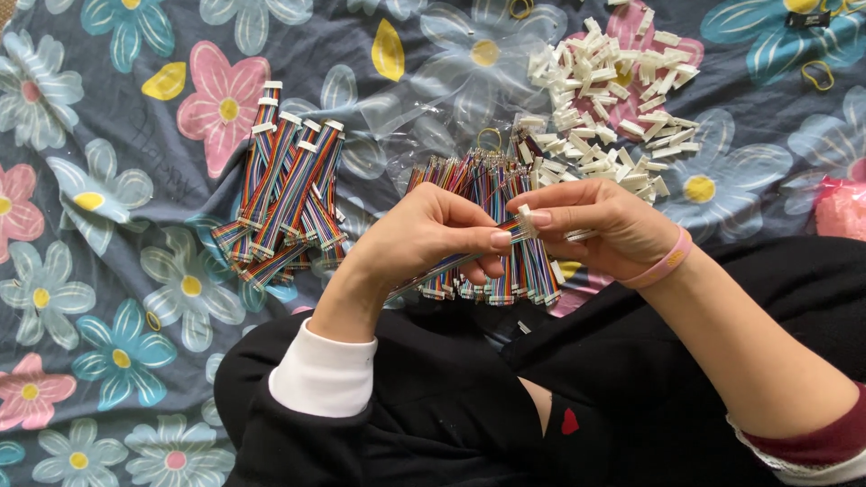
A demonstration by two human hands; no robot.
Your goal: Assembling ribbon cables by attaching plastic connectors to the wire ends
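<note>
My left hand (pixel 424 233) pinches a flat rainbow ribbon cable (pixel 442 268) near its end. My right hand (pixel 600 225) meets it from the right, its fingertips shut on a small white plastic connector (pixel 524 222) at the cable's tip. Both hands hover just above a loose heap of rainbow ribbon cables (pixel 505 225) lying on the flowered cloth (pixel 108 298). A pink band circles my right wrist.
A stack of finished ribbon cables with white ends (pixel 287 194) lies to the left. A pile of several white connectors (pixel 613 108) sits at the upper right. A clear plastic bag (pixel 424 113) lies between them. A pink object (pixel 843 207) is at the right edge.
</note>
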